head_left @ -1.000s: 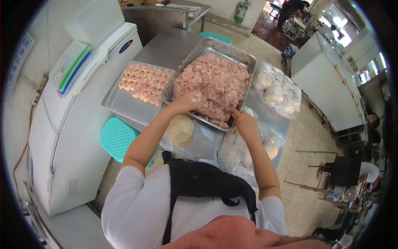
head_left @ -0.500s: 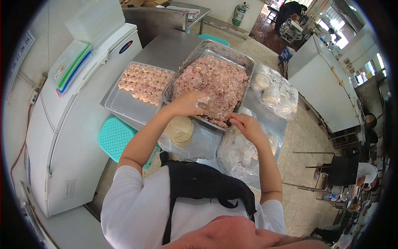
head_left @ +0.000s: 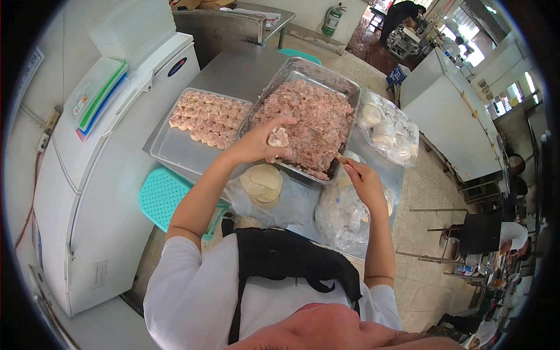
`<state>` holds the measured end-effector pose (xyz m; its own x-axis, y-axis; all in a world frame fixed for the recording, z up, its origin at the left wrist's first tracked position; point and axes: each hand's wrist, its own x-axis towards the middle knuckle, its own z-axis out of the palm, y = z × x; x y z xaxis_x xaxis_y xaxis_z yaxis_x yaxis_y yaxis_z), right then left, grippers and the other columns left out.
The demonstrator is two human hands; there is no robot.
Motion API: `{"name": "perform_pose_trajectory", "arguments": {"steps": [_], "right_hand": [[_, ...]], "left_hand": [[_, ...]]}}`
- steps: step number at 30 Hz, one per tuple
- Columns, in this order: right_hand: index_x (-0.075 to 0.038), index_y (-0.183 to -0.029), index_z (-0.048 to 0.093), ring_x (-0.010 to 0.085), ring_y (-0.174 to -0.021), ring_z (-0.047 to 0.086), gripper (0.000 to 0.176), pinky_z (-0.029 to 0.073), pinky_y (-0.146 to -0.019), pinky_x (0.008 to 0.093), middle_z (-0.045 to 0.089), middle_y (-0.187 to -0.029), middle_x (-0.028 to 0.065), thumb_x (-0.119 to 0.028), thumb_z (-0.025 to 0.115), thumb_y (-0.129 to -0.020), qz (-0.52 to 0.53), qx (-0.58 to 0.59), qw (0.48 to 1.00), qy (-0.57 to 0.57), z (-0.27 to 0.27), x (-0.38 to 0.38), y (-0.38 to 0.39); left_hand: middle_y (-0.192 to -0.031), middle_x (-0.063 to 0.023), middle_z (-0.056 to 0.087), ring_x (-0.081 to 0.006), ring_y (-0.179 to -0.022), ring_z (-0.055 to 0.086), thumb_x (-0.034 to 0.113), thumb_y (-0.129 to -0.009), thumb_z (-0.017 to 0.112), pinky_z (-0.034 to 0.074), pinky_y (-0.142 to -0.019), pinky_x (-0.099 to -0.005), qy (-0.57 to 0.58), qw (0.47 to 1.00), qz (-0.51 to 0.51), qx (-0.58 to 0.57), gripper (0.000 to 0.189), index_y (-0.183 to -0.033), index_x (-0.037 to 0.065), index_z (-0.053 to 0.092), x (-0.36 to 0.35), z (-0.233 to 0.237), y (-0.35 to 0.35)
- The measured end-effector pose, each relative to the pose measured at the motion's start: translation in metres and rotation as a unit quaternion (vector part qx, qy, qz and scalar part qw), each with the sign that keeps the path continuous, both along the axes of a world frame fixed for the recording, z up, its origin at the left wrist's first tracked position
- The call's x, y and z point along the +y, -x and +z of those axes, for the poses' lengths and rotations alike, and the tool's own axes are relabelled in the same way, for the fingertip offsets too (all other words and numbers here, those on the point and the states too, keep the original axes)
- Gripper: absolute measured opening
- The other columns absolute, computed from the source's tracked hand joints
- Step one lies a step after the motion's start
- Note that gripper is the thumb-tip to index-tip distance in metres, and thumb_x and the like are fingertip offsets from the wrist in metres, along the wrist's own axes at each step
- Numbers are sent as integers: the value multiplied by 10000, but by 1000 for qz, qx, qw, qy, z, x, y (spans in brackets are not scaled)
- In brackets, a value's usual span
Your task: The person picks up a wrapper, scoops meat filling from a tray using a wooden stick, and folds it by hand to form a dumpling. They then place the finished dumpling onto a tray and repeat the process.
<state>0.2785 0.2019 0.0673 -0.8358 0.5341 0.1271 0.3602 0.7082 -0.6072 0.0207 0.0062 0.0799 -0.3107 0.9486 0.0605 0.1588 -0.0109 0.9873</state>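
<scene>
Holding filled wrapper [head_left: 278, 137] in curled fingers of left hand [head_left: 261, 142], over near left rim of metal pan [head_left: 318, 73], heaped with minced meat [head_left: 309, 108]. Gripping thin tool [head_left: 340, 157] in closed right hand [head_left: 364, 179], by near right rim. Tight beside pan: tray [head_left: 175, 144] at left, plastic bag [head_left: 389, 129] at right. Roomier over surface [head_left: 236, 67] beyond tray. Reaching forward with both forearms, spread apart around wrapper stack [head_left: 261, 182].

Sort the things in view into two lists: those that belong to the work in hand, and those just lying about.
Probably in the work:
- piece in the left hand
- tool in the right hand
- meat, pan
- wrappers
- tray of filled pieces

Apparently just about:
- stool
- extinguisher
- freezer
</scene>
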Motion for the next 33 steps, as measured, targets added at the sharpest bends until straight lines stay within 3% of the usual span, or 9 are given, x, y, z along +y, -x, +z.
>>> {"name": "perform_pose_trajectory", "arguments": {"steps": [4, 6, 9, 14, 16, 18, 24, 26, 33], "right_hand": [[-80, -1148, 652, 344, -780, 638, 280, 499, -690, 393, 668, -885, 169, -248, 597, -931, 92, 75, 992, 49, 19, -47, 28], [-48, -1107, 673, 315, -801, 649, 272, 504, -738, 362, 674, -898, 148, -241, 623, -922, 137, 57, 988, -41, 14, -58, 46], [-88, -1077, 676, 326, -727, 640, 230, 506, -634, 407, 644, -819, 127, -244, 603, -925, 55, -29, 982, -176, 75, -89, 59], [-94, -1064, 675, 326, -707, 638, 226, 500, -597, 414, 624, -790, 124, -253, 610, -918, 100, 37, 973, -203, 46, -125, 98], [-65, -1042, 685, 340, -730, 642, 229, 506, -631, 408, 644, -840, 142, -241, 628, -907, 81, 24, 984, -155, 53, -128, 107], [-31, -1060, 683, 317, -757, 654, 233, 507, -683, 375, 668, -897, 153, -201, 639, -908, 46, 33, 997, -47, 46, -127, 109], [0, -1130, 655, 154, -715, 590, 261, 469, -660, 287, 645, -837, 73, -159, 637, -923, -19, 60, 993, 99, 6, -130, 91], [-6, -1139, 660, 61, -666, 500, 265, 423, -588, 221, 586, -802, 1, -172, 627, -935, -85, 15, 977, 193, 3, -137, 85], [-26, -1140, 668, 42, -625, 471, 272, 371, -507, 205, 546, -724, -35, -210, 609, -948, -145, 43, 951, 270, -5, -134, 71]], "left_hand": [[-874, -65, 615, -110, -625, 589, 232, -765, 806, 488, -564, -274, 34, 997, 6, 74, 416, -1057, 20, 600, -12, -10, 19], [-770, -53, 608, -112, -574, 562, 240, -758, 815, 468, -549, -280, 0, 991, 14, 130, 402, -1022, 16, 610, -18, -17, 29], [-926, -75, 643, -123, -694, 603, 209, -734, 826, 482, -564, -265, 70, 990, 29, 123, 446, -1100, 43, 632, -38, -22, 51], [-980, -89, 649, -154, -767, 619, 257, -729, 824, 496, -652, -283, 81, 992, 9, 91, 450, -1078, 47, 634, -66, -15, 80], [-1010, -91, 650, -157, -808, 620, 255, -728, 820, 498, -680, -286, 104, 989, 34, 96, 457, -1090, 51, 630, -81, -14, 94], [-1006, -91, 652, -151, -900, 605, 255, -737, 810, 491, -725, -283, -15, 981, 23, 193, 481, -1129, 55, 614, -103, -25, 116], [-1151, -124, 604, -197, -921, 604, 208, -712, 786, 487, -768, -306, 95, 953, 177, 225, 518, -1174, 70, 599, -182, -109, 224], [-1195, -147, 583, -264, -893, 608, 190, -727, 749, 496, -780, -351, 139, 900, 235, 340, 560, -1239, 78, 552, -201, -129, 237], [-1139, -247, 602, -420, -1018, 593, 194, -773, 706, 475, -890, -482, 200, 886, 296, 295, 670, -1353, 83, 389, -187, -148, 219]]}}
